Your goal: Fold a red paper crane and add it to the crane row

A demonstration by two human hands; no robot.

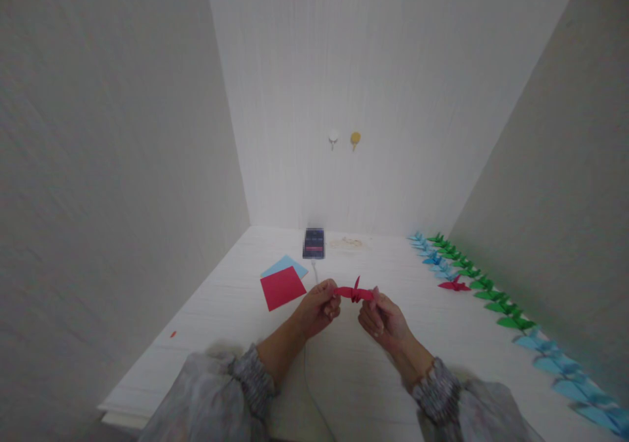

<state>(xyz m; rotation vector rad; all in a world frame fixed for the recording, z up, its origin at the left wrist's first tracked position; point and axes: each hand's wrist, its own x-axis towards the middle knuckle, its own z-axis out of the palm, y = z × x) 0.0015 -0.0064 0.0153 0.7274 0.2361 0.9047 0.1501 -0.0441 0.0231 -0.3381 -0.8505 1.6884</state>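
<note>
Holding red paper crane (356,294) over white table (221,340), L hand (319,308) pinching one end btwn fingers, R hand (386,319) pinching the other. Red sheet (283,289) partly atop blue sheet (287,262), near L hand; 2nd red crane (455,285) w/ green cranes (515,322) & blue cranes (572,387) along table's R side.

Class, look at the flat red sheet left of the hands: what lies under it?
A light blue sheet sticks out past the far edge of the red sheet. Its remainder, and anything else beneath, is covered and cannot be seen.
</note>
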